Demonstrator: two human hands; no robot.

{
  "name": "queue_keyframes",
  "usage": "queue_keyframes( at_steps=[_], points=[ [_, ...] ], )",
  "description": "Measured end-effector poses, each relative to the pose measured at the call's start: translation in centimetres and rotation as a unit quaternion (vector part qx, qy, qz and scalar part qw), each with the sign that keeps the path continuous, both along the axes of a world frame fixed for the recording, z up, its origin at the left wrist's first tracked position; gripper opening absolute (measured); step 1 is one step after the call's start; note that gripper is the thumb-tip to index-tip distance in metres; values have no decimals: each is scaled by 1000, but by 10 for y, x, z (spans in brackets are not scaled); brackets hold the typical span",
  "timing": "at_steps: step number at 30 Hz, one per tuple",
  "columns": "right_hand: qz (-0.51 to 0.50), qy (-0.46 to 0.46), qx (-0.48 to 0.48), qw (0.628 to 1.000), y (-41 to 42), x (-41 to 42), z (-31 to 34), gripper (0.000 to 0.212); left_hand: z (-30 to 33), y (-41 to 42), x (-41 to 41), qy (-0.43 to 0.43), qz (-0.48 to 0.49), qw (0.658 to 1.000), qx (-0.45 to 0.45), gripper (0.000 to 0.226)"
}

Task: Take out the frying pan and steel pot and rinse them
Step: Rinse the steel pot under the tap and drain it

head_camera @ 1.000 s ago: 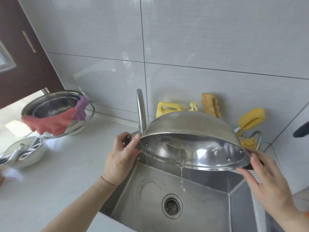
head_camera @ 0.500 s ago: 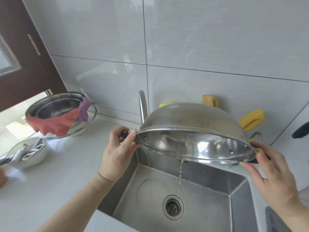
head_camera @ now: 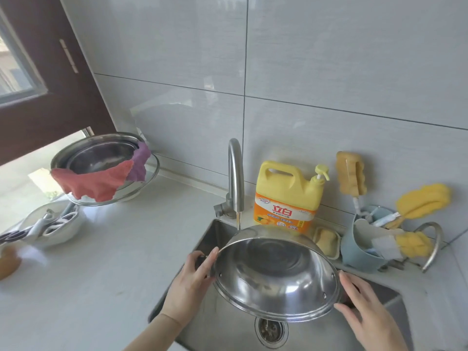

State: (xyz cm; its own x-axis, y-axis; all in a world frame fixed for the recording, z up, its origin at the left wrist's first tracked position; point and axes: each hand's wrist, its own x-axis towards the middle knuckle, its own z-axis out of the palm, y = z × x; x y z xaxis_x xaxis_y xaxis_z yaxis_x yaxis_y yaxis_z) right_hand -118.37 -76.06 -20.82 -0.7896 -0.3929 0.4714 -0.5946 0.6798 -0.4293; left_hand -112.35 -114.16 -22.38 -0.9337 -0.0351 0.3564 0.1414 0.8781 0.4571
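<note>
A shiny steel pot (head_camera: pixel 274 277) hangs tilted over the sink (head_camera: pixel 207 323), its open mouth facing me. My left hand (head_camera: pixel 191 281) grips the dark handle on its left rim. My right hand (head_camera: pixel 364 312) holds the dark handle on its right rim, fingers around it. The faucet (head_camera: pixel 235 178) stands just behind the pot's upper edge, with a thin stream of water falling from the spout onto the pot's back. The frying pan is not in view.
A yellow dish soap jug (head_camera: pixel 287 196) stands behind the sink. A soap dish (head_camera: pixel 326 239) and a blue holder (head_camera: pixel 364 247) with yellow sponges and brushes sit at the right. On the left counter are steel bowls under a red and purple cloth (head_camera: pixel 101 178) and a white bowl (head_camera: pixel 50 224).
The pot has come down toward the sink and turned its mouth toward me. The view has tipped down, so the soap jug and holder now show behind it.
</note>
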Motion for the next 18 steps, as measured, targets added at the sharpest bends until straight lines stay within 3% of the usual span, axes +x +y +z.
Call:
queue_keyframes(
  at_steps=[4,6,9,12,18],
  points=[
    [14,-20,12,1000,-20,-18,-2,54,-6,-20,-8,-8,23,1000,0,124],
    [32,-31,24,999,-32,-27,-3,59,-9,-31,-9,-7,35,999,5,121],
    [61,-41,37,997,-49,-36,-8,55,-13,-48,-3,-9,54,998,26,103],
    [90,-54,46,993,-66,-43,-11,56,-10,-66,10,-11,75,997,30,52],
    [136,-43,47,989,-104,-48,-13,70,-5,-93,31,46,90,995,9,51]
  ],
)
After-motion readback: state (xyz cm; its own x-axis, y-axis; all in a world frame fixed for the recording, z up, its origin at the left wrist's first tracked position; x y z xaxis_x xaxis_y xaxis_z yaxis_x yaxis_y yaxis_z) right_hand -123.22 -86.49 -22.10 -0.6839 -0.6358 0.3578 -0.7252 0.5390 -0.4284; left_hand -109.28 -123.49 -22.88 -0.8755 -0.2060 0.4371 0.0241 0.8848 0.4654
